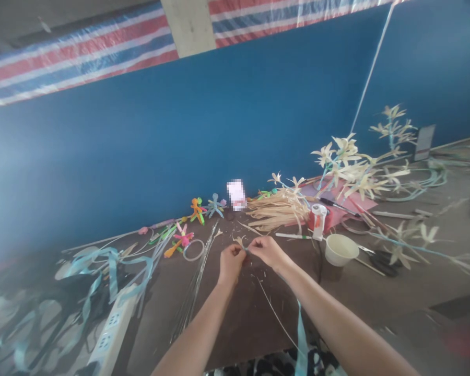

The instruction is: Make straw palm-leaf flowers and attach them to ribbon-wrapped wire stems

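Note:
My left hand [232, 262] is closed in a pinch on a small pale flower [239, 241], whose thin petals stick up above the fingertips. My right hand [269, 253] pinches close beside it, at a bit of light-blue tape [247, 251] around the flower's base. The fingertips of both hands nearly touch and hide most of the stem. Below my right forearm a light-blue ribbon [301, 339] hangs over the table's front edge. A thin wire [274, 308] lies on the brown tabletop [254, 329] between my arms.
Left of my hands lie a bundle of wires [199, 271], a tape ring [194, 250] and pipe-cleaner figures [197, 210]. A power strip [112, 329] sits nearer. To the right are dried strips [272, 211], a white bowl [340, 249], scissors [379, 259] and finished-looking flowers [360, 172].

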The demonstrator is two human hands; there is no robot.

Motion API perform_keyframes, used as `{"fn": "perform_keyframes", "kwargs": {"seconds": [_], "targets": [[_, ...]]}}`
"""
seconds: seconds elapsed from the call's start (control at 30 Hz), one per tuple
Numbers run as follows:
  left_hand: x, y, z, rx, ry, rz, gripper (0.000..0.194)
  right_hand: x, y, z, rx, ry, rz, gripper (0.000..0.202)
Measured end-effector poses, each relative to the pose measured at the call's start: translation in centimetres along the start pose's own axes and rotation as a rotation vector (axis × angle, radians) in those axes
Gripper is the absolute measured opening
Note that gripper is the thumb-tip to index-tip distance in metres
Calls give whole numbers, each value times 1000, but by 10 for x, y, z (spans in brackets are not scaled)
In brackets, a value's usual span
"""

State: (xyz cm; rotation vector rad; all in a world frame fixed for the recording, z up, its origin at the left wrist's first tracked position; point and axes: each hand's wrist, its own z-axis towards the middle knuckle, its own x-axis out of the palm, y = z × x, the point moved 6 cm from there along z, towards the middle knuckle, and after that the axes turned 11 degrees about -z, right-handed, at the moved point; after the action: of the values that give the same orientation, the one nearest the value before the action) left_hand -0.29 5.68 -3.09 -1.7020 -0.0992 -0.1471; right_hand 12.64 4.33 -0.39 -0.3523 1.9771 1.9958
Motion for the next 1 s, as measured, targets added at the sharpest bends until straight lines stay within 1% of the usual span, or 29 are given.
{"fn": "perform_keyframes", "kwargs": {"seconds": [0.3, 0.5, 0.7, 0.83, 1.0], "targets": [[-1, 0, -2, 70, -30, 110, 8, 0, -7, -1, 33, 4, 10, 14], [-4, 5, -1, 75, -33, 157, 9, 3, -15, -3, 56, 18, -14, 12], [-6, 11, 3, 73, -43, 203, 9, 4, -24, -2, 58, 25, -86, 15], [-5, 15, 5, 63, -37, 233, 9, -2, -30, -1, 52, 31, -164, 16], [-3, 15, 6, 46, 10, 246, 8, -20, -31, -4, 17, 5, -274, 16]]}}
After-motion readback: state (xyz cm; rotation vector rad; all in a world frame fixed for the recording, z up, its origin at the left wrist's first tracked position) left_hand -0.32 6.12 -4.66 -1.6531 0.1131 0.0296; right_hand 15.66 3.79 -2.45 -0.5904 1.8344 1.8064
